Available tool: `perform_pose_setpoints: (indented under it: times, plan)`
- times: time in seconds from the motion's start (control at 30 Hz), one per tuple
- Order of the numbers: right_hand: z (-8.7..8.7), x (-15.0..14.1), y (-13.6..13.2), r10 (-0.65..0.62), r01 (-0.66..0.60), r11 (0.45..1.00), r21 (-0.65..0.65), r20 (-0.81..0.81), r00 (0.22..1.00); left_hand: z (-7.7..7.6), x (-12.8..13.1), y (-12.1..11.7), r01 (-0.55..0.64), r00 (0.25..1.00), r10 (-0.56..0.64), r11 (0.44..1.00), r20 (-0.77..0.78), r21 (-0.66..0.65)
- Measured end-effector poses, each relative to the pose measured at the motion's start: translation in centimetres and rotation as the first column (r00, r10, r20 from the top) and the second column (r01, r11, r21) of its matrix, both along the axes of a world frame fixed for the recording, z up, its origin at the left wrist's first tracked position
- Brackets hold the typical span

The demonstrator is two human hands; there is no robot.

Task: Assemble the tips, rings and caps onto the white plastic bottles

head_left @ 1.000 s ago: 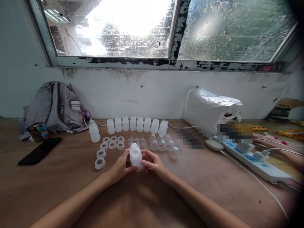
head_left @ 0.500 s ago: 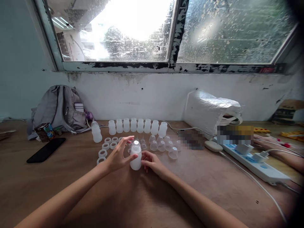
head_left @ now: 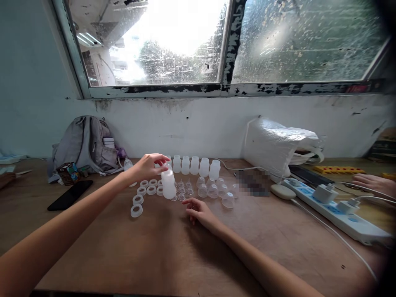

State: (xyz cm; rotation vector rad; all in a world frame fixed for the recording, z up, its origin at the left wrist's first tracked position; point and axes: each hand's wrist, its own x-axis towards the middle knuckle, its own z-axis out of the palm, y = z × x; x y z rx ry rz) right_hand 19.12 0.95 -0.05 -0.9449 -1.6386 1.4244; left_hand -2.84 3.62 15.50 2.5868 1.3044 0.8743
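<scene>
Desk [head_left: 154, 247]: brown, smooth, filling the lower half of the frame.
Window [head_left: 148, 62]: spotted glass in a peeling frame, along the top.
Wall [head_left: 185, 132]: pale, stained under the window.
White bag [head_left: 269, 144]: standing right of centre, against the wall.
Backpack [head_left: 78, 142]: grey, leaning at the left, a drinks carton [head_left: 69, 172] before it.
Power strip [head_left: 337, 206]: slanting across the right side, plugs in it; another person's hand [head_left: 371, 181] is just beyond, at the right edge.
Left hand [head_left: 150, 166]: fingers closed on the capped top of the held bottle; half a second ago they were spread beside it.
Right hand [head_left: 198, 212]: centre, low over the desk, fingers loosely curled, part open, holding nothing; it is now well apart from the bottle it was beside.
Phone [head_left: 70, 195]: black, flat, at the left.
Held bottle [head_left: 168, 185]: slightly tilted, left of centre; it has moved up and left from its spot between the hands.
Open bottles [head_left: 194, 165]: a row at mid-frame, its left end now hidden by the left hand.
Capped bottle [head_left: 128, 164]: mostly covered by the left arm, in full view before.
Clear domes [head_left: 213, 190]: grouped right of centre.
Rings [head_left: 136, 210]: left of centre.
Teats [head_left: 181, 191]: small, clear, between rings and domes.
</scene>
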Motion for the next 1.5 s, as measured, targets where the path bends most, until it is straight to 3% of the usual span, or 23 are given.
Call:
perform_pose_setpoints:
  times: [0.13,0.23,0.43,0.6,0.83,1.13,1.4,1.5]
  plan:
    - [0.0,0.0,0.0,0.006,-0.006,1.000,-0.003,0.007,1.000,1.7,-2.8,2.6,-0.179,0.979,0.184,0.982,-0.089,0.063]
    - [-0.1,0.0,0.0,0.005,-0.005,1.000,-0.003,0.008,1.000,2.0,-4.8,4.8,-0.291,0.939,0.297,0.955,-0.173,0.060]
    - [-0.4,0.0,0.2,0.011,-0.011,1.000,-0.019,0.010,1.000,0.2,-7.3,8.0,-0.547,0.780,0.527,0.836,-0.337,0.043]
    - [-0.1,0.0,0.1,-0.004,0.006,0.999,-0.038,0.049,0.999,-1.6,-8.3,9.4,-0.641,0.705,0.611,0.766,-0.359,0.046]
    - [-0.4,-0.1,0.3,0.001,0.002,0.999,-0.038,0.065,0.998,-3.0,-9.1,9.9,-0.692,0.654,0.654,0.720,-0.380,0.048]
    - [-0.6,-0.1,0.4,0.004,-0.002,1.000,-0.030,0.062,0.998,-2.9,-8.8,9.5,-0.717,0.618,0.665,0.695,-0.420,0.047]
    - [-0.6,0.0,0.4,0.011,-0.009,1.000,-0.028,0.057,0.998,-3.0,-8.3,8.7,-0.693,0.616,0.669,0.711,-0.416,0.119]
    - [-0.6,0.0,0.3,0.010,-0.008,1.000,-0.025,0.059,0.998,-3.3,-7.3,7.4,-0.588,0.681,0.623,0.778,-0.385,0.220]
